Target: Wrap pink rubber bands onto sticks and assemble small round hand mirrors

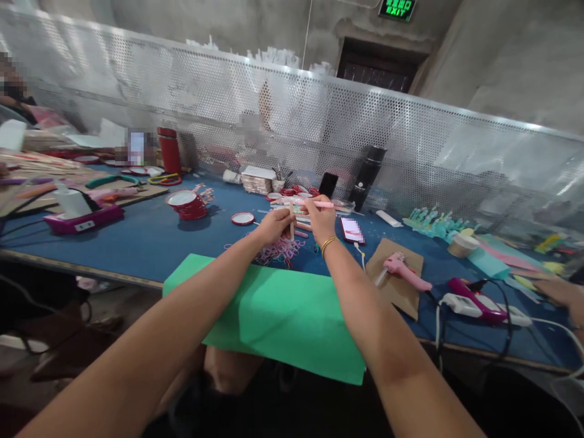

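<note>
My left hand (276,225) is closed on a flat wooden stick (291,220), held upright over the table. Close beside it, my right hand (320,216) pinches a pink pen (325,205) that lies nearly level, its left end near the stick. Whether the pen touches the stick I cannot tell. Below my left hand lies a tangle of pink and purple cords (280,250). A green sheet (274,310) hangs over the table's front edge under my forearms. Behind my hands are more sticks and red-rimmed pieces, partly hidden.
On the right, a pink glue gun (404,271) rests on cardboard (381,255) near a purple power strip (483,304). A phone (352,230) and a black bottle (367,176) stand closer in. Left are a red stack (187,205) and a red thermos (169,152). A perforated metal screen (205,91) runs behind.
</note>
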`<state>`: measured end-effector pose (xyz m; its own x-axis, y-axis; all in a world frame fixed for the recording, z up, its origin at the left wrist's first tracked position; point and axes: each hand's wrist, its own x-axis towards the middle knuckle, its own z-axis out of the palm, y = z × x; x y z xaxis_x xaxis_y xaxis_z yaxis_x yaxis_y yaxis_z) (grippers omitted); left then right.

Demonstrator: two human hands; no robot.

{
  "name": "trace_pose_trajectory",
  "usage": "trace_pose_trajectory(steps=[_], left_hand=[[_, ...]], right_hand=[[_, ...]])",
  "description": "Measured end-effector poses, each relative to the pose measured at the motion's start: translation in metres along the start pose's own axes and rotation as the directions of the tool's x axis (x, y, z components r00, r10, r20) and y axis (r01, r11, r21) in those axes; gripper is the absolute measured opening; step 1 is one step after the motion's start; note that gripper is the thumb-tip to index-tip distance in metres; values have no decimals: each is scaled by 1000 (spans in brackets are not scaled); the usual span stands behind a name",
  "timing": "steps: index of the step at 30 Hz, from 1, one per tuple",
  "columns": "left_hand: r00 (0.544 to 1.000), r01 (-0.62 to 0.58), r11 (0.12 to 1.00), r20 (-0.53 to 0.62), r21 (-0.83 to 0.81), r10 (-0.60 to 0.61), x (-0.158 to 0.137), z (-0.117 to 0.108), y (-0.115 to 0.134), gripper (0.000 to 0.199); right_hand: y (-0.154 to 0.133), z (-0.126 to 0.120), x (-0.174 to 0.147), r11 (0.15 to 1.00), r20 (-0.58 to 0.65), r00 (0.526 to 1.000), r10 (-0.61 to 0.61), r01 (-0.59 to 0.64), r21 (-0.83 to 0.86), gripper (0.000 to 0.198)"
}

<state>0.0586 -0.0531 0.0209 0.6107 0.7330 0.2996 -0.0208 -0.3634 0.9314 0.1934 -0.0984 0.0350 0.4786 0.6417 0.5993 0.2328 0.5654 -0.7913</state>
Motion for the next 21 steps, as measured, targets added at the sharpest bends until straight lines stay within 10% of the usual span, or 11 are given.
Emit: trace_pose_trajectory(steps=[21], left_hand=[[997,42,999,59,11,-42,-3,0,-4,34]], right_hand=[[2,-4,-5,999,-1,999,40,-40,-37,14]])
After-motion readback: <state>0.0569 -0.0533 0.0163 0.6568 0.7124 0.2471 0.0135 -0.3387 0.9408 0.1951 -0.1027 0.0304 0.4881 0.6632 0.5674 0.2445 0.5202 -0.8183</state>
